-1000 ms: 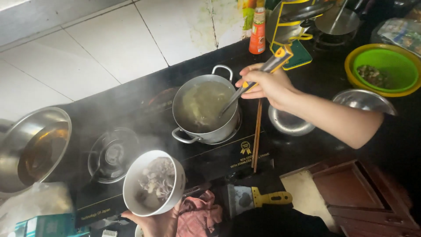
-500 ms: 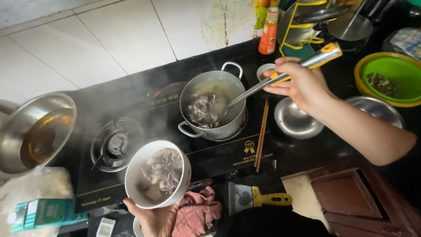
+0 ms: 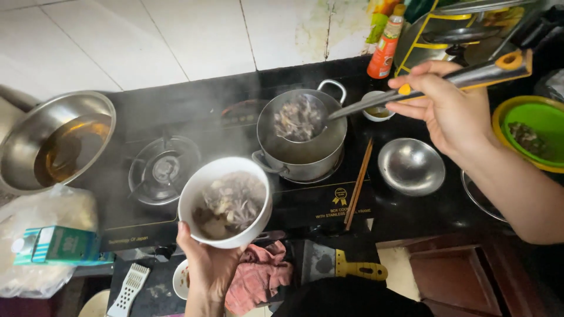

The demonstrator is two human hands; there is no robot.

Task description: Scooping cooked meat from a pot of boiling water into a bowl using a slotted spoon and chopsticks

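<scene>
White bowl (image 3: 226,202) of cooked meat sits in my left hand (image 3: 205,267), fingers cupped under it. My right hand (image 3: 449,108) grips the strainer ladle (image 3: 299,120) handle, holding meat over the steel pot (image 3: 302,147) on the stove (image 3: 170,176).

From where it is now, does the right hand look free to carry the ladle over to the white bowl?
Probably yes. The right hand holds the ladle raised above the pot, and the bowl, held by the left hand, sits just beside it with nothing between.
</scene>
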